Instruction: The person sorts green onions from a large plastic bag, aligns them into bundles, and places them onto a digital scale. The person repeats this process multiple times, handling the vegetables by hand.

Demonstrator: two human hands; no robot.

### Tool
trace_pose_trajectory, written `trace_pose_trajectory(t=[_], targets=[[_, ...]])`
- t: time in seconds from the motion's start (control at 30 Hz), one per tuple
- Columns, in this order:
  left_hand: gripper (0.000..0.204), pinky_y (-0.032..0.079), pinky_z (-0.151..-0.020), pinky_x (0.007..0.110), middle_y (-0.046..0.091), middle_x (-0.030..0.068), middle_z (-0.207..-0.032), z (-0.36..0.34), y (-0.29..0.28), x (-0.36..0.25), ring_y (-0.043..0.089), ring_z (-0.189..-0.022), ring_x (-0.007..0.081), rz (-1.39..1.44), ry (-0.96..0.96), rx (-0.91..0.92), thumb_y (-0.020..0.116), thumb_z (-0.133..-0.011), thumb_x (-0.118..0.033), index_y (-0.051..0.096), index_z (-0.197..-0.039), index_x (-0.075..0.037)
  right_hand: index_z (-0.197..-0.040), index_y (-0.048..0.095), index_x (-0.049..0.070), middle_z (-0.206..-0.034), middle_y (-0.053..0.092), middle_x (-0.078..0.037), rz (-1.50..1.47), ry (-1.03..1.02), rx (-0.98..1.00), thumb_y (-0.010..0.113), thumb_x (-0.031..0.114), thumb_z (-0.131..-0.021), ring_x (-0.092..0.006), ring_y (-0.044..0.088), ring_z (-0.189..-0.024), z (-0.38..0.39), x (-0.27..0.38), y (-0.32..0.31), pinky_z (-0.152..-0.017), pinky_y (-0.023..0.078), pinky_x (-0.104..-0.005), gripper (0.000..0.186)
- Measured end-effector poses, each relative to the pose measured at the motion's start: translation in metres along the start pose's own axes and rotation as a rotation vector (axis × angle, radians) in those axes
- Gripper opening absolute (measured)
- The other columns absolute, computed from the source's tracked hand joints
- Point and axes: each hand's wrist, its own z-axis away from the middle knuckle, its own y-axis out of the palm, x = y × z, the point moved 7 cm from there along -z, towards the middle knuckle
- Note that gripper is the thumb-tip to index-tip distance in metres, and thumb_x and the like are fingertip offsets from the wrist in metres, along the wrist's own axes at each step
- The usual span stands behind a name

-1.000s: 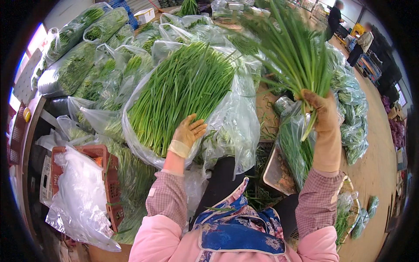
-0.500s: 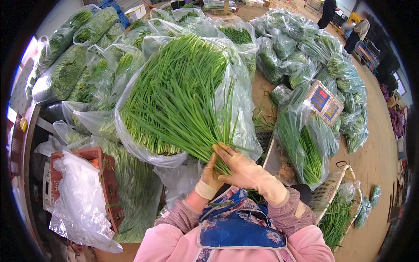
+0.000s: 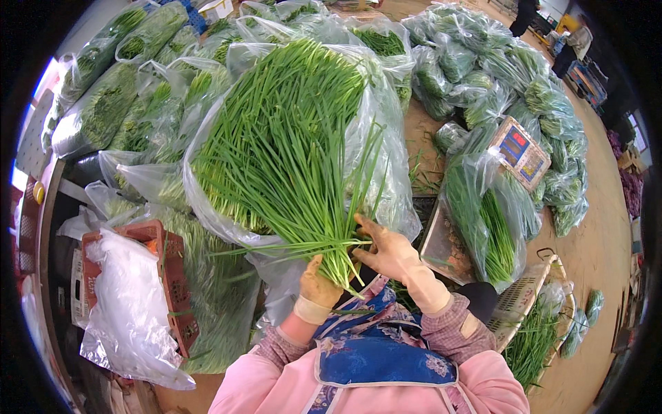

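Note:
A loose bunch of long green chives (image 3: 329,243) lies over a large open plastic bag (image 3: 238,238) packed with more chives, its pale stem ends pointing toward me. My left hand (image 3: 320,288), in a cream rubber glove, holds the bunch near the stem ends from the left; its thumb shows and its other fingers are hidden beneath. At the right edge of the stems is my right hand (image 3: 392,254), gloved the same way. Its thumb and forefinger are spread apart, with a few stalk ends crossing between them.
Filled bags of greens (image 3: 103,114) line the left, with more piled at right. A bagged bunch (image 3: 483,228) rests on a scale (image 3: 441,241) beside its display box (image 3: 518,153). Near me are a red crate (image 3: 176,290) draped with clear bags and a basket (image 3: 514,303) of greens.
My right hand has loosened from around the stems and spread its fingers. My left hand has shifted slightly lower and left. The stem ends have fanned out, with some stalks lying crosswise.

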Motion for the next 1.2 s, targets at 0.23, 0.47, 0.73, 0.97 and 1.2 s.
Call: trace_pose_trajectory(t=[0.23,0.47,0.73,0.97,1.2], targets=[[0.068,0.029,-0.104,0.04,0.038,0.0103,-0.133,0.011,0.028,-0.017,0.038,-0.122,0.0261,-0.224,-0.036,0.304,0.062,-0.08,-0.031,0.029,-0.134,-0.007,-0.119,0.046,0.005,-0.105,0.057,-0.019,0.202,-0.05,-0.084,0.048,0.019,-0.086,-0.0356,0.058,-0.084,-0.002,0.016,0.018,-0.07,0.048,-0.042,0.037],[0.04,0.047,-0.086,0.04,0.059,0.0134,-0.107,-0.012,-0.022,-0.004,0.057,-0.099,0.0252,-0.255,-0.107,-0.139,0.056,-0.086,-0.027,0.05,-0.117,-0.003,-0.11,0.055,0.007,-0.11,0.058,-0.015,0.051,-0.215,-0.15,0.055,0.015,-0.081,-0.0257,0.063,-0.081,0.024,0.031,0.011,-0.068,0.052,-0.0322,0.031],[0.039,0.053,-0.072,0.039,0.06,0.0162,-0.104,-0.009,-0.005,0.0,0.061,-0.087,0.027,-0.049,-0.158,-0.13,0.053,-0.085,-0.024,0.05,-0.116,0.0,-0.119,0.048,0.005,-0.081,0.064,-0.012,-0.373,0.407,0.149,0.061,0.042,-0.079,-0.0194,0.061,-0.065,0.016,-0.035,0.025,-0.06,0.049,-0.0278,0.056],[0.038,0.054,-0.069,0.036,0.059,0.0184,-0.105,-0.011,-0.025,-0.003,0.062,-0.083,0.027,-0.086,-0.171,-0.094,0.051,-0.087,-0.027,0.05,-0.113,0.001,-0.109,0.054,-0.002,-0.068,0.058,-0.005,-0.779,0.295,0.016,0.062,0.024,-0.083,-0.0089,0.051,-0.054,0.034,-0.041,-0.017,-0.049,0.042,-0.0216,0.038],[0.046,0.051,-0.081,0.043,0.053,0.02,-0.116,-0.01,-0.014,-0.003,0.056,-0.101,0.035,0.086,-0.194,0.005,0.054,-0.086,-0.028,0.044,-0.124,-0.003,-0.115,0.055,0.01,-0.077,0.064,-0.014,-0.373,0.414,-0.056,0.054,0.026,-0.083,-0.018,0.062,-0.06,0.044,-0.08,-0.022,-0.061,0.05,-0.0289,0.036]])
